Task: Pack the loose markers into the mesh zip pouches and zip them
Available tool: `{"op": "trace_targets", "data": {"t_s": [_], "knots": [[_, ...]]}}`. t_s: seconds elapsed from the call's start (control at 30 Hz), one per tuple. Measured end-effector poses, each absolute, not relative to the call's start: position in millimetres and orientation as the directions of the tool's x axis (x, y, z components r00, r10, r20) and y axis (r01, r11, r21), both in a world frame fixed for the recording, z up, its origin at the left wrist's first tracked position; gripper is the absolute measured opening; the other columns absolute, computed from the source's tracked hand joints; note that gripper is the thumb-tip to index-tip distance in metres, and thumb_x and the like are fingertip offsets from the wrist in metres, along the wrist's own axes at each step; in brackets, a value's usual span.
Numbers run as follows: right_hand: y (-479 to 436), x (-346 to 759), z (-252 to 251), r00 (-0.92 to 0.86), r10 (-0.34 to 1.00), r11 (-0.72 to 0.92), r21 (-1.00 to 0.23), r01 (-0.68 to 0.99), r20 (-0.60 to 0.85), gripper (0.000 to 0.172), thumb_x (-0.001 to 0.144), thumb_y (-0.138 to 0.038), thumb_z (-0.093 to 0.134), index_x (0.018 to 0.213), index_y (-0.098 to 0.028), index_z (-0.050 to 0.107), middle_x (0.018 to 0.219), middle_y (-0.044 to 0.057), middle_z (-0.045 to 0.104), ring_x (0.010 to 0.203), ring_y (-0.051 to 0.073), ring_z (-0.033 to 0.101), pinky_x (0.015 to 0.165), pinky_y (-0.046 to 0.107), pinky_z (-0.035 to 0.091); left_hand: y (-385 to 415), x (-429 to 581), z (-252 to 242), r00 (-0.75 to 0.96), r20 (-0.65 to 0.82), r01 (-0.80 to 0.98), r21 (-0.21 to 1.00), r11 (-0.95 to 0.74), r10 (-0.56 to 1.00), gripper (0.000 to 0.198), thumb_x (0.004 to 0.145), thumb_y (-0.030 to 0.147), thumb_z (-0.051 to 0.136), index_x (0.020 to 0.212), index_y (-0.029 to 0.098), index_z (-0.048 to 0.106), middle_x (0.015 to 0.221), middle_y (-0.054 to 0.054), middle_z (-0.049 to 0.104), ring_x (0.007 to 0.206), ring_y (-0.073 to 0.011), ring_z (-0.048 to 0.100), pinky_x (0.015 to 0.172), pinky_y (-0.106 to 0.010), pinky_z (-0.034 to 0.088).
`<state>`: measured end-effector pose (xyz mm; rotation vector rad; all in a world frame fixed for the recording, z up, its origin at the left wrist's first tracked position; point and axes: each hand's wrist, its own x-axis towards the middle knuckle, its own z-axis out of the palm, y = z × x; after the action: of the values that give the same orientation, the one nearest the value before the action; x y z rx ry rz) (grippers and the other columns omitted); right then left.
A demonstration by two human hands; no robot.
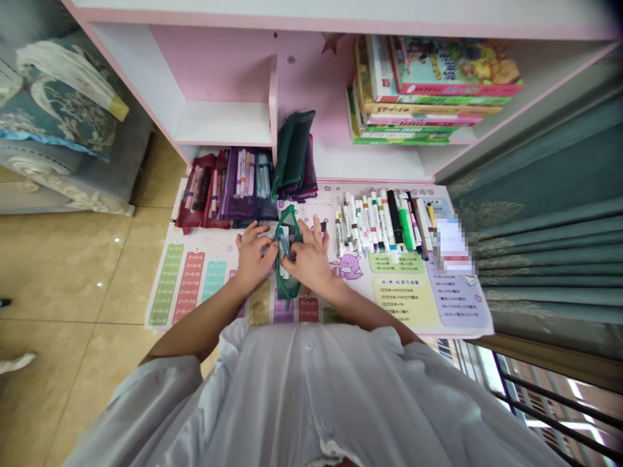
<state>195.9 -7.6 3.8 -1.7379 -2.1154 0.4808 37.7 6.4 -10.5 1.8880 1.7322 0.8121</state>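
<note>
A green mesh pencil pouch (287, 285) lies lengthwise on the desk mat, with pens inside it. My left hand (253, 256) grips the pouch's left edge with bent fingers. My right hand (309, 256) is closed on its right edge, index and middle fingers raised; it may also pinch a pen at the opening, which is too small to be sure of. A row of loose white marker pens (377, 220) with coloured caps lies just right of my right hand.
Filled red and purple mesh pouches (224, 188) lie at the desk's back left. Empty dark green pouches (294, 155) lean against the pink shelf divider. Stacked books (418, 91) sit on the right shelf. A printed desk mat (418, 298) covers the desk; teal curtain (549, 214) hangs right.
</note>
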Motion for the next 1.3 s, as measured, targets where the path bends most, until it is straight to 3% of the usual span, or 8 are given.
{"op": "trace_targets", "data": {"t_s": [0.53, 0.7, 0.83, 0.93, 1.1, 1.3], "knots": [[-10.4, 191.8, 5.0, -0.182, 0.983, 0.164, -0.489, 0.857, 0.012, 0.021, 0.086, -0.031, 0.062, 0.081, -0.015, 0.074, 0.159, 0.016, 0.036, 0.153, 0.045, 0.009, 0.116, 0.070, 0.019, 6.8, 37.9, -11.4, 0.031, 0.135, 0.724, 0.680, -0.116, 0.990, 0.022, 0.085, 0.032, 0.057, 0.066, 0.022, 0.062, 0.123, -0.006, 0.069, 0.138, -0.0299, 0.046, 0.115, -0.059, 0.026], [-4.7, 204.1, 5.6, -0.113, 0.984, 0.168, -0.497, 0.852, 0.138, 0.024, 0.089, -0.036, 0.057, 0.084, -0.018, 0.073, 0.156, 0.013, 0.041, 0.154, 0.042, 0.009, 0.116, 0.065, 0.025, 6.7, 37.7, -9.2, 0.031, 0.125, 0.716, 0.689, -0.109, 0.992, 0.022, 0.085, 0.032, 0.057, 0.065, 0.022, 0.062, 0.123, -0.006, 0.069, 0.139, -0.0308, 0.045, 0.115, -0.060, 0.024], [8.6, 231.3, 2.6, 0.110, 0.960, 0.002, -0.400, 0.916, 0.257, 0.027, 0.090, -0.038, 0.054, 0.087, -0.018, 0.072, 0.155, 0.014, 0.041, 0.152, 0.045, 0.010, 0.114, 0.070, 0.023, 6.5, 37.5, -9.3, 0.030, 0.114, 0.719, 0.688, -0.100, 0.993, 0.024, 0.086, 0.034, 0.057, 0.066, 0.022, 0.061, 0.124, -0.006, 0.068, 0.139, -0.0310, 0.045, 0.116, -0.060, 0.024], [17.7, 253.3, -4.6, 0.221, 0.945, -0.135, -0.327, 0.935, 0.240, 0.023, 0.085, -0.033, 0.059, 0.088, -0.014, 0.072, 0.155, 0.019, 0.038, 0.151, 0.049, 0.012, 0.113, 0.074, 0.022, 6.4, 37.6, -9.9, 0.030, 0.116, 0.716, 0.691, -0.103, 0.993, 0.024, 0.086, 0.034, 0.057, 0.066, 0.022, 0.061, 0.124, -0.006, 0.068, 0.139, -0.0311, 0.045, 0.116, -0.060, 0.024], [25.5, 271.0, -12.9, 0.238, 0.956, -0.189, -0.262, 0.946, 0.169, 0.017, 0.081, -0.025, 0.062, 0.076, -0.011, 0.071, 0.156, 0.022, 0.036, 0.150, 0.051, 0.010, 0.111, 0.076, 0.019, 6.4, 37.3, -9.7, 0.037, 0.118, 0.713, 0.692, -0.109, 0.992, 0.023, 0.085, 0.033, 0.057, 0.066, 0.022, 0.061, 0.123, -0.006, 0.068, 0.139, -0.0308, 0.045, 0.115, -0.060, 0.026], [28.2, 274.3, -15.5, 0.242, 0.965, -0.219, -0.199, 0.955, 0.099, 0.018, 0.080, -0.022, 0.061, 0.080, -0.008, 0.072, 0.156, 0.027, 0.035, 0.149, 0.054, 0.009, 0.107, 0.082, 0.019, 6.3, 37.0, -9.5, 0.035, 0.107, 0.722, 0.685, -0.100, 0.994, 0.023, 0.086, 0.034, 0.057, 0.067, 0.023, 0.062, 0.124, -0.006, 0.068, 0.139, -0.0300, 0.044, 0.115, -0.059, 0.026]]}}
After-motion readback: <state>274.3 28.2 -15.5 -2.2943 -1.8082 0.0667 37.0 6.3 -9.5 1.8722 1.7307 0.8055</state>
